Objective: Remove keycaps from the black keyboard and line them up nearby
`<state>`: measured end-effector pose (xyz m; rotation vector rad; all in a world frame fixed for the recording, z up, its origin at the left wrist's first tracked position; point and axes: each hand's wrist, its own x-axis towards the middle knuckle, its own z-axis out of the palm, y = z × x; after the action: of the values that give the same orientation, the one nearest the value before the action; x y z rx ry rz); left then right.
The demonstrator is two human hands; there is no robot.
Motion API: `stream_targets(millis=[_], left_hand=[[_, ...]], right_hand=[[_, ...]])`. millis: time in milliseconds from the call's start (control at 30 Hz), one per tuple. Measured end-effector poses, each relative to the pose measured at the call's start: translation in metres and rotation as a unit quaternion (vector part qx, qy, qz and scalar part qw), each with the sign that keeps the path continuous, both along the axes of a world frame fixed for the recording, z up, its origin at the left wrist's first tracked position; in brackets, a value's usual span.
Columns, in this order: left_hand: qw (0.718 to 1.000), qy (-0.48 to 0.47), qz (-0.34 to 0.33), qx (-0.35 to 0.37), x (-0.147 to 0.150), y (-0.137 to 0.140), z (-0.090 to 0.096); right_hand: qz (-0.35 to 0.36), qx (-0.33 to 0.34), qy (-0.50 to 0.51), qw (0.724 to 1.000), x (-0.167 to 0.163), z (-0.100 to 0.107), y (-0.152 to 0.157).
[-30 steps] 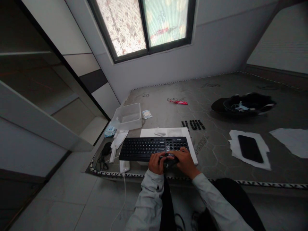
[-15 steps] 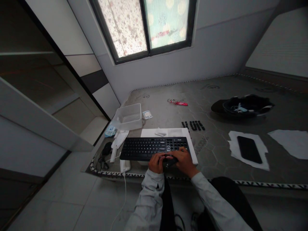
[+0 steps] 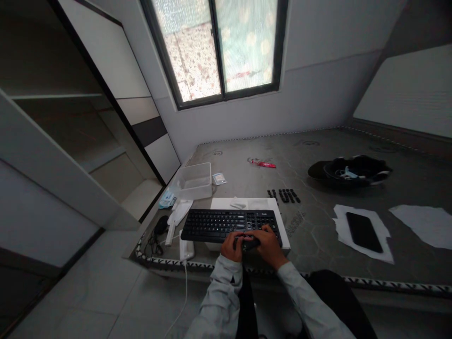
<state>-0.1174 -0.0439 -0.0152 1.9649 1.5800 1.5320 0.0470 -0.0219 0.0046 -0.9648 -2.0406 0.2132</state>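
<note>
Both hands work at the near edge of a mattress [image 3: 247, 183], in front of a black keyboard [image 3: 215, 223]. The left hand [image 3: 232, 246] and right hand [image 3: 270, 246] are drawn close together; their fingers pinch a small dark object [image 3: 250, 244] from either side. The object is positioned at the keyboard's near edge, toward its right half. Its outline is largely covered by the fingers, and its type cannot be determined.

Containers: The keyboard rests on a flat white box [image 3: 219, 203], which extends beyond it at the far and right sides. A clear plastic box [image 3: 198, 193] stands open-topped at the far left; a small packet [image 3: 219, 179] lies just beside its right wall. A dark cap [image 3: 367, 182] lies upturned at the right and contains a pale blue item [image 3: 348, 174]. At the far left, a cabinet [image 3: 141, 200] stands with its compartments exposed; the interior is dark.

Loose items: Small black pieces [image 3: 288, 196] are arranged in rows beyond the white box. A black phone-like slab [image 3: 364, 231] lies on a white sheet [image 3: 342, 230].

Markings: Raised lettering [image 3: 295, 223] on the mattress, right of the white box, is too faint to read reliably. A light mark at the keyboard's upper right and the packet's print are too small to read.
</note>
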Motion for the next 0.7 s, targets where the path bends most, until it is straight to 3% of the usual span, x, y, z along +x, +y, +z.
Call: stream_targets(millis=[400, 700], left_hand=[[0.996, -0.006, 0.041, -0.079, 0.008, -0.018, 0.011], [0.988, 0.016, 0.095, -0.117, 0.014, -0.024, 0.020]], right_hand=[[-0.005, 0.004, 0.052, 0.999, 0.001, -0.001, -0.020], [0.010, -0.051, 0.067, 0.996, 0.013, 0.006, -0.019]])
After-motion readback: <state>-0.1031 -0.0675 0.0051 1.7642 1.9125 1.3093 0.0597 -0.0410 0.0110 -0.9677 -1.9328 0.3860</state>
